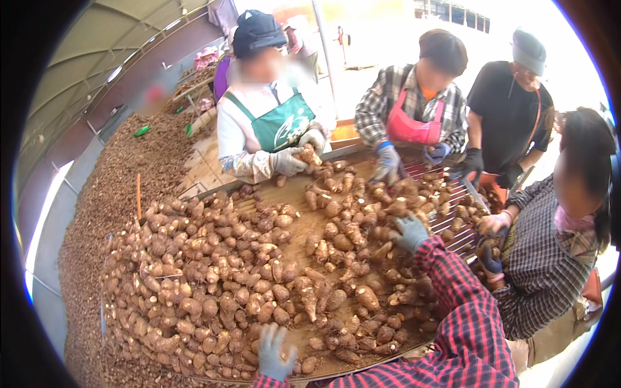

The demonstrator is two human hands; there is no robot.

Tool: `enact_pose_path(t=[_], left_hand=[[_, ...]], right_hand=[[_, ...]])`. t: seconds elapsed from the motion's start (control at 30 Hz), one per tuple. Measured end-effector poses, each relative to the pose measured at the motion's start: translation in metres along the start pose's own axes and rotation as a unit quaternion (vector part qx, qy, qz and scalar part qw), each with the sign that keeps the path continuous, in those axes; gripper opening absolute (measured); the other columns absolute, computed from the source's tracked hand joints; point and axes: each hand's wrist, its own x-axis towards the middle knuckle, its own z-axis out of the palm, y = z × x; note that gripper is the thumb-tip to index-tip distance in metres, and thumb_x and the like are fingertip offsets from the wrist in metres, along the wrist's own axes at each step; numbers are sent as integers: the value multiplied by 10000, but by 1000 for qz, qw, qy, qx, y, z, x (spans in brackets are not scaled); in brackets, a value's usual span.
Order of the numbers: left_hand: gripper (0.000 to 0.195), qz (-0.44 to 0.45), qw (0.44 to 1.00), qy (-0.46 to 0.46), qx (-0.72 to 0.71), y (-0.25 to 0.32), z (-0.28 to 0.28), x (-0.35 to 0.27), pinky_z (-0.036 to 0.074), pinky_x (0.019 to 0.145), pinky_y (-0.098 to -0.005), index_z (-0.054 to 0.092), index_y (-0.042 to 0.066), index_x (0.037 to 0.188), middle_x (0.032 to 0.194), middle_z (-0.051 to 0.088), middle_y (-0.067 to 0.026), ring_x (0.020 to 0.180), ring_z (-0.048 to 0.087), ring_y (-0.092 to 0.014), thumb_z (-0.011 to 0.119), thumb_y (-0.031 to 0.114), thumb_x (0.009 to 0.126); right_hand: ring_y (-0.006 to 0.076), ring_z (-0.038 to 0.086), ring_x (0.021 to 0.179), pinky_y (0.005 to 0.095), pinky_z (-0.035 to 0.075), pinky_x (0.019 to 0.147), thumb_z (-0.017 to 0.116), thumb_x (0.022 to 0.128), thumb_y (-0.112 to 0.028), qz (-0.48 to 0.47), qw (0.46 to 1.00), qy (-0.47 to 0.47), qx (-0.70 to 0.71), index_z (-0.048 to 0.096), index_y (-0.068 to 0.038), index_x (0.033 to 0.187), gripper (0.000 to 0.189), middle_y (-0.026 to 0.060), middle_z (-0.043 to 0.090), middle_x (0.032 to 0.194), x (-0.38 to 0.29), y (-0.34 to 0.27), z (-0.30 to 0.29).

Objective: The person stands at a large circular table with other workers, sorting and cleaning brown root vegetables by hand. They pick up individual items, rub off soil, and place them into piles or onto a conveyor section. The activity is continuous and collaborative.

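Brown taro corms (213, 286) lie heaped over the wooden sorting table before me. My left hand (275, 353), in a grey work glove, is at the table's near edge, fingers apart beside the pile and holding nothing visible. My right hand (410, 234), gloved alike with a red plaid sleeve (461, 281), reaches across the looser taro corms (347, 233). Its fingers are spread over them near the slatted grate (439, 218), and nothing shows in its grasp. A large pale-tipped corm (367, 298) lies between my two hands.
Across the table, a co-worker in a green apron (281, 121) holds a corm (308, 156). Another in a red apron (415, 119) handles corms beside the grate. A person in black (509, 106) and one in checks (548, 252) stand rightward. A huge taro heap (116, 194) lies left.
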Motion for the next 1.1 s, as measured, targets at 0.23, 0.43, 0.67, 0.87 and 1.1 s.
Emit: enact_pose_path(t=[0.23,0.43,0.67,0.87,1.1], left_hand=[[818,-311,901,-178,245,-36,-7,146,-7,1172,-837,388,175,1635,1774,136,-144,1638,72,-368,536,639,978],[646,-72,915,-301,259,54,77,157,105,1318,-565,292,10,1635,1729,256,-202,1609,219,-339,380,343,1089],[256,200,951,-207,-113,53,64,212,538,1109,-457,713,115,1248,1277,720,-190,1224,679,-272,558,201,1064],[528,11,939,-106,328,-35,80,399,346,1160,-541,615,122,1390,1409,646,-130,1344,560,-305,626,358,918],[688,-130,911,-191,343,-25,99,412,149,1286,-463,559,105,1452,1415,659,-154,1324,620,-227,705,501,908]], right_hand=[[334,553,1372,529,437,1165,633,1010,-397,-217,973,-15,80,620,-81,1383,489,124,666,1382,-120,-99,-42],[359,683,1118,432,542,1012,668,896,-121,163,964,124,167,696,-17,1197,320,191,727,1164,-254,-88,-69],[352,683,1126,442,546,985,673,845,-108,71,971,190,129,716,-32,1086,256,152,730,1149,-281,-98,-32],[324,731,1023,419,580,915,691,837,-115,89,960,228,131,746,-49,1014,197,126,763,1061,-280,-98,-31],[316,735,1034,413,586,916,689,863,-141,93,959,236,127,749,-48,1017,189,117,769,1051,-283,-99,-28]])
